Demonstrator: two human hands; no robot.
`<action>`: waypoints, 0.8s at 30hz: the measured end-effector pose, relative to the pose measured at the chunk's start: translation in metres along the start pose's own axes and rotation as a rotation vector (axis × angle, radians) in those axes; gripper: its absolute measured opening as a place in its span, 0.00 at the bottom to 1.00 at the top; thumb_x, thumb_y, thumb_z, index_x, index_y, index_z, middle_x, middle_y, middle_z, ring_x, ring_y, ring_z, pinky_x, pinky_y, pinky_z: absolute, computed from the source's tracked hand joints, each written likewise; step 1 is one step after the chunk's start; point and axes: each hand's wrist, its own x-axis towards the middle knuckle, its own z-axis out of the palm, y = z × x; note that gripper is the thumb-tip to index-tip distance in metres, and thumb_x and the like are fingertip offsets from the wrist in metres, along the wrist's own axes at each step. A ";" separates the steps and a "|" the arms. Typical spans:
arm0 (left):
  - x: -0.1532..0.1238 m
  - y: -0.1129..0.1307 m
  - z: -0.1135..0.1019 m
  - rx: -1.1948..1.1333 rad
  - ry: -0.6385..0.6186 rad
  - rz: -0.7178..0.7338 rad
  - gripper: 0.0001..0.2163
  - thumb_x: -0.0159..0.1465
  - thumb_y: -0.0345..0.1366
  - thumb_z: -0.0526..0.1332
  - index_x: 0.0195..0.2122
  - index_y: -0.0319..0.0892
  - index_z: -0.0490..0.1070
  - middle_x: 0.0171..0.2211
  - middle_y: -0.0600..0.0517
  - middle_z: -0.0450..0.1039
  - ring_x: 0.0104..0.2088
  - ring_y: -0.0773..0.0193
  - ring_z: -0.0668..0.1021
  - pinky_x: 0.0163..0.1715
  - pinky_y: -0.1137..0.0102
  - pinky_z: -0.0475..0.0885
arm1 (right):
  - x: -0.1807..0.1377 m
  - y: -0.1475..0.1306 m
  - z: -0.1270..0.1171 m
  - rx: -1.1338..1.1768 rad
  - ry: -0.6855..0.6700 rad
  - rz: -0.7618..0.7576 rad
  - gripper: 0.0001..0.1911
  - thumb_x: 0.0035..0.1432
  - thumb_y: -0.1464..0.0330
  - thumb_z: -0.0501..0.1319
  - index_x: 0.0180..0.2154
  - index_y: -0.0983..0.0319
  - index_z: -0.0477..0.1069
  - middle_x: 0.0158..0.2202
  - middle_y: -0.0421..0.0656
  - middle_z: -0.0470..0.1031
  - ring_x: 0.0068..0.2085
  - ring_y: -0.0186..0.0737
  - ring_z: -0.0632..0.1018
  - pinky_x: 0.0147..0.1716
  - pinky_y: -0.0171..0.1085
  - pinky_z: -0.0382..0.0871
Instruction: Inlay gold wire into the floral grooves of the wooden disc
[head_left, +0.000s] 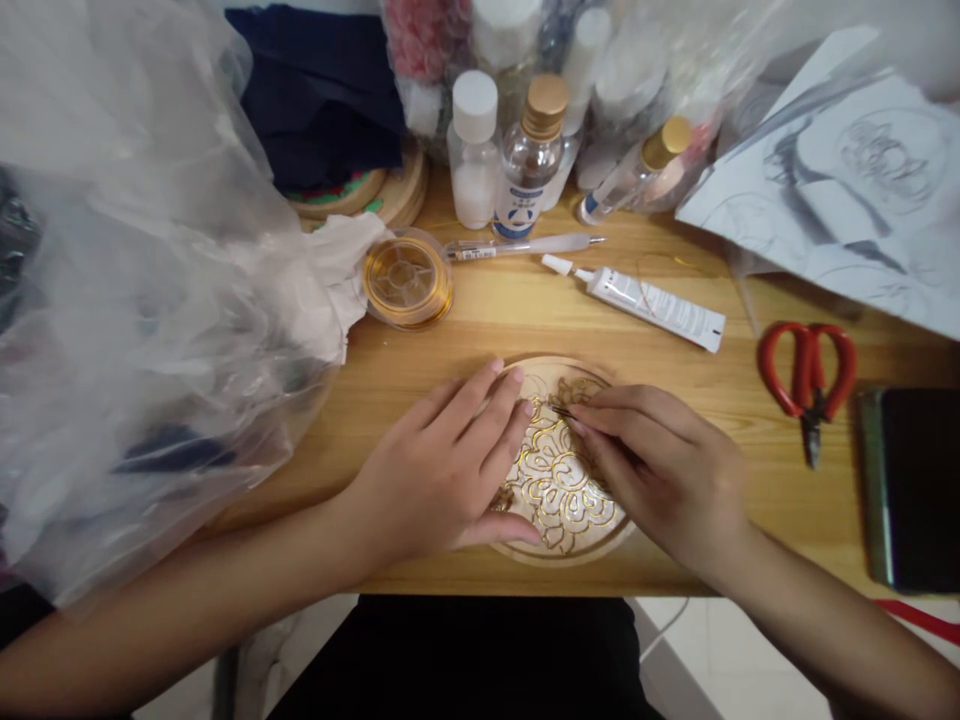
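A round wooden plaque (568, 470) lies flat near the table's front edge, bearing a flower pattern outlined in gold wire. My left hand (442, 470) rests over its left side with fingers stretched out and thumb apart, steadying nothing between them. From the right, my right hand (660, 470) pinches slim dark tweezers (561, 410), whose tips touch or hover just above the upper part of the pattern; I cannot tell which. The tips are close to my left fingertips. Most of the tweezers is hidden inside my right hand.
Behind the plaque lie a spool of gold wire (407, 279), a pen (525, 246) and a white glue tube (652, 303). Bottles (529, 160) stand farther back. Red-handled cutters (808, 385) and a dark phone (911, 490) are at right. Plastic bags (142, 300) crowd the left.
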 end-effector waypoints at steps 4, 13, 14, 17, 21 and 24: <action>0.000 0.000 0.001 -0.019 0.010 -0.008 0.37 0.63 0.62 0.51 0.55 0.28 0.69 0.59 0.33 0.66 0.59 0.41 0.68 0.54 0.56 0.66 | 0.000 -0.001 0.000 -0.006 0.005 0.012 0.08 0.56 0.77 0.64 0.38 0.63 0.74 0.36 0.45 0.77 0.37 0.39 0.80 0.35 0.37 0.77; 0.000 -0.002 0.001 -0.056 0.018 -0.027 0.37 0.63 0.62 0.52 0.54 0.29 0.68 0.59 0.31 0.65 0.60 0.41 0.67 0.54 0.55 0.66 | 0.001 -0.002 0.001 0.024 0.006 0.068 0.07 0.58 0.76 0.61 0.38 0.61 0.75 0.35 0.43 0.75 0.34 0.36 0.77 0.30 0.35 0.74; 0.000 -0.002 0.001 -0.057 0.021 -0.025 0.37 0.63 0.62 0.52 0.54 0.28 0.69 0.58 0.31 0.65 0.60 0.41 0.67 0.54 0.55 0.66 | 0.001 -0.002 0.001 0.024 0.001 0.069 0.07 0.58 0.76 0.61 0.38 0.61 0.75 0.35 0.43 0.74 0.34 0.36 0.77 0.30 0.35 0.74; 0.000 -0.001 0.001 -0.059 0.030 -0.028 0.37 0.62 0.62 0.52 0.54 0.28 0.69 0.58 0.31 0.65 0.59 0.40 0.68 0.54 0.54 0.66 | 0.000 -0.002 0.001 0.023 -0.016 0.061 0.07 0.57 0.77 0.62 0.38 0.62 0.74 0.35 0.43 0.74 0.35 0.36 0.77 0.31 0.34 0.74; 0.000 -0.001 0.001 -0.072 0.040 -0.036 0.37 0.62 0.62 0.53 0.54 0.28 0.69 0.58 0.31 0.66 0.59 0.41 0.68 0.55 0.54 0.66 | 0.001 -0.002 0.000 0.023 -0.022 0.053 0.07 0.57 0.77 0.63 0.38 0.63 0.74 0.35 0.44 0.74 0.34 0.35 0.77 0.30 0.34 0.74; -0.001 -0.001 0.002 -0.079 0.028 -0.047 0.36 0.62 0.61 0.54 0.54 0.29 0.69 0.58 0.31 0.65 0.59 0.41 0.67 0.55 0.54 0.65 | 0.002 -0.003 -0.001 0.025 -0.024 0.058 0.07 0.58 0.77 0.62 0.38 0.62 0.75 0.34 0.43 0.75 0.33 0.35 0.77 0.30 0.34 0.74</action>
